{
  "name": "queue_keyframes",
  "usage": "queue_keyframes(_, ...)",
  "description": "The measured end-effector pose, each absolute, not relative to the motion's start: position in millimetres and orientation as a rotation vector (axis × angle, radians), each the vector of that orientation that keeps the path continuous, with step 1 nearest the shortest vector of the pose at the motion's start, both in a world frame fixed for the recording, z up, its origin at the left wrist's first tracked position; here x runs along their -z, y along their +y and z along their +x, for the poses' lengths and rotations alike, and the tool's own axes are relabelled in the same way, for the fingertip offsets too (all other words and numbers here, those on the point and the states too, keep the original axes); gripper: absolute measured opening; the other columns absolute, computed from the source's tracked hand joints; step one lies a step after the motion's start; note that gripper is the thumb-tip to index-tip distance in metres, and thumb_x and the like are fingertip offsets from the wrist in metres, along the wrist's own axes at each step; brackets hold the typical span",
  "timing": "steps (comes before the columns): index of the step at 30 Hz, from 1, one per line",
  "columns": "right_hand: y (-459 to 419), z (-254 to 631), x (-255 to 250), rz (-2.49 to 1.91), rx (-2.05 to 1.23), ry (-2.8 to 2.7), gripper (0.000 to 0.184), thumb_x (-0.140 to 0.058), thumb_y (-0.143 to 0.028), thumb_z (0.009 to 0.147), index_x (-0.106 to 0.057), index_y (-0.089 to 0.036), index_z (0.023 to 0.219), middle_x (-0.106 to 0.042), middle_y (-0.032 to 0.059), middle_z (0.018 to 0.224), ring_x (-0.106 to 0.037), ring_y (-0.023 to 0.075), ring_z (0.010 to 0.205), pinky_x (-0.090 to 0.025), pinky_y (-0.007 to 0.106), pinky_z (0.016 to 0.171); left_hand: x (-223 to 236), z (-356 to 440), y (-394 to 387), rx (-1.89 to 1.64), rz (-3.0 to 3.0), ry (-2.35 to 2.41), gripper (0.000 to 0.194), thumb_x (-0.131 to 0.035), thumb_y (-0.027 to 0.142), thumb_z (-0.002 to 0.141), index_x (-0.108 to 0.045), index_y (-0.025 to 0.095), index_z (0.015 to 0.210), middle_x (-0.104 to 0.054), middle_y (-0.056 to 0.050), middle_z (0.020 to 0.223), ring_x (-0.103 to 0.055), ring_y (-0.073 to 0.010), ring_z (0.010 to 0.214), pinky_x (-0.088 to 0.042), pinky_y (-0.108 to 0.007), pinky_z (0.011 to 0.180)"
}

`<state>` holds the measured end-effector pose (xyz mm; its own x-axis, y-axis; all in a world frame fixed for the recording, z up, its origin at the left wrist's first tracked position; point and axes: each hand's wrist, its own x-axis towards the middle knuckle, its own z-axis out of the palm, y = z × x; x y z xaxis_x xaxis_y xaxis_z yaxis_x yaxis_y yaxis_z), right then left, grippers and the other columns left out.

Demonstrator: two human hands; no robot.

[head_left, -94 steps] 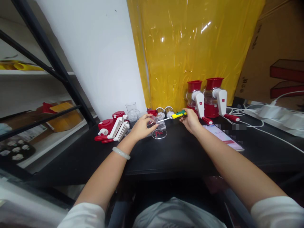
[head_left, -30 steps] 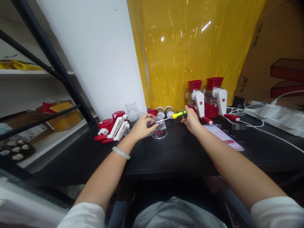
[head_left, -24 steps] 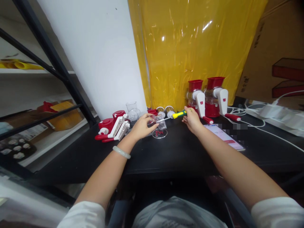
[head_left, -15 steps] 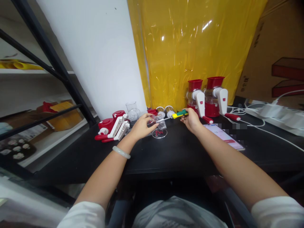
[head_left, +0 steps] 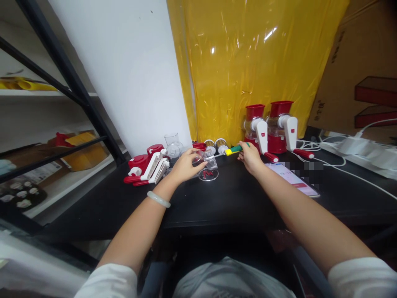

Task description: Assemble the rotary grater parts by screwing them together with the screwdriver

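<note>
My left hand (head_left: 186,164) is closed around a clear plastic housing (head_left: 211,160) that lies on its side above the black table. In my right hand (head_left: 249,158) is a screwdriver (head_left: 233,150) with a green and yellow handle, held level by the handle's end. Its shaft points left and its tip reaches into the clear housing; the very tip is hard to make out. Just below the housing lies a round clear dish (head_left: 208,174) with small red pieces in it. Two metal grating drums (head_left: 221,145) stand behind the screwdriver.
White crank arms with red handles (head_left: 148,176) and red bases (head_left: 138,162) sit to the left. Two assembled red and white rotary graters (head_left: 281,128) stand at the back right. A phone (head_left: 291,178) lies near my right forearm, with white cables and a power strip (head_left: 356,147) beyond.
My right hand has shifted its grip slightly on the screwdriver handle, uncovering a little more of its end. The left hand and the clear housing stay in place.
</note>
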<state>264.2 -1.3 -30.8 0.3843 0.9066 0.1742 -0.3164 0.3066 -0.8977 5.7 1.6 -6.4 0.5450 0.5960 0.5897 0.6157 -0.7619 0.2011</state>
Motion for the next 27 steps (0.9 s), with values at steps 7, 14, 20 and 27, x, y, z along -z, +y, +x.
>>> queue_keyframes(7, -6.5, 259.6, 22.6, -0.869, -0.974, -0.716, 0.011, -0.056, -0.025, 0.077, -0.046, -0.022, 0.078, -0.047, -0.0059, 0.055, -0.043, 0.0078, 0.044, -0.039, 0.020, 0.044, 6.0, 5.8, 0.6, 1.025, -2.727, -1.072, 0.028, -0.060, 0.046, 0.087, -0.066, 0.019, 0.092, -0.059, -0.009, 0.124, -0.056, -0.0241, 0.120, -0.044, -0.041, 0.107)
queue_keyframes(14, -5.6, 260.8, 24.1, -0.895, -0.950, -0.740, 0.013, -0.056, -0.031, 0.081, -0.046, -0.023, 0.082, -0.050, -0.0059, 0.060, -0.044, 0.0084, 0.044, -0.040, 0.021, 0.043, 6.0, 6.0, 1.0, 1.030, -2.732, -1.059, 0.028, -0.060, 0.046, 0.087, -0.067, 0.019, 0.093, -0.059, -0.009, 0.123, -0.056, -0.0246, 0.119, -0.044, -0.041, 0.106)
queue_keyframes(20, -6.6, 261.1, 27.2, -0.941, -0.885, -0.801, 0.040, -0.073, -0.048, 0.071, -0.043, -0.023, 0.079, -0.039, -0.0100, 0.053, -0.034, 0.0049, 0.041, -0.036, 0.018, 0.040, 7.6, 5.2, 3.1, 1.028, -2.723, -1.050, 0.030, -0.059, 0.047, 0.087, -0.066, 0.019, 0.091, -0.059, -0.010, 0.123, -0.056, -0.0242, 0.119, -0.043, -0.040, 0.106)
queue_keyframes(27, -4.3, 260.4, 28.4, -0.902, -0.925, -0.775, 0.035, -0.073, -0.041, 0.073, -0.043, -0.023, 0.079, -0.042, -0.0090, 0.054, -0.040, 0.0056, 0.042, -0.039, 0.018, 0.043, 8.0, 5.0, 3.5, 1.031, -2.723, -1.041, 0.027, -0.060, 0.045, 0.087, -0.067, 0.019, 0.093, -0.059, -0.009, 0.122, -0.056, -0.0235, 0.119, -0.044, -0.040, 0.106)
